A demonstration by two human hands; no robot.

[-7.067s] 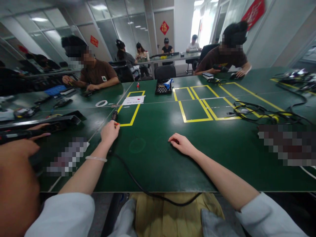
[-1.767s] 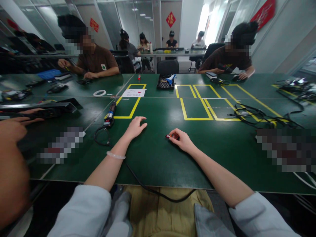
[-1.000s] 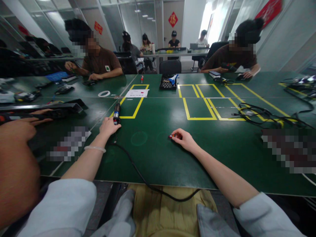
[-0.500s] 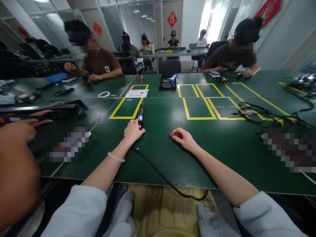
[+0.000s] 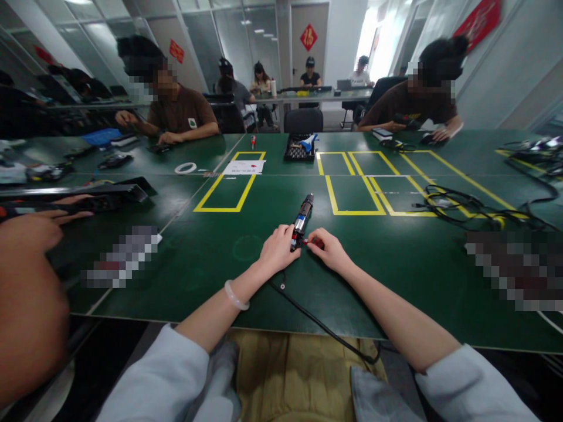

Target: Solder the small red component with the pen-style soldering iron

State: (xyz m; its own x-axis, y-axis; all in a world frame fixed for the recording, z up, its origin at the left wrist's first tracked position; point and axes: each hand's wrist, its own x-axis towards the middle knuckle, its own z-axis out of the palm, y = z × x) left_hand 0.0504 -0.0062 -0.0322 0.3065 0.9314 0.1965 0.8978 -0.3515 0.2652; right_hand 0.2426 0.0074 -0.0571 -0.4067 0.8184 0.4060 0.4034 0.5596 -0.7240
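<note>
My left hand [image 5: 278,249] is closed round the rear end of a slim power tool with bare inner parts [image 5: 303,218]. It looks like an electric screwdriver without its casing: a dark tapered nose, a silver and blue motor section and red and black bits at the back. A black cable [image 5: 316,321] trails from its rear over the table edge. Between the bent fingers of my right hand [image 5: 328,249] is a small red part [image 5: 306,241], close against the tool's rear. Whether the two touch, I cannot tell.
Yellow tape outlines [image 5: 354,212] mark the green table [image 5: 246,281]. A black parts tray [image 5: 299,155], a tape roll [image 5: 185,168] and a paper label [image 5: 244,167] lie farther back. Black cables [image 5: 457,202] lie right. A co-worker's arm [image 5: 30,281] reaches in at left; others sit opposite.
My left hand has carried the tool to the right, up to my right hand, and its nose now tilts further right. The cable has shifted along. My right hand has barely moved.
</note>
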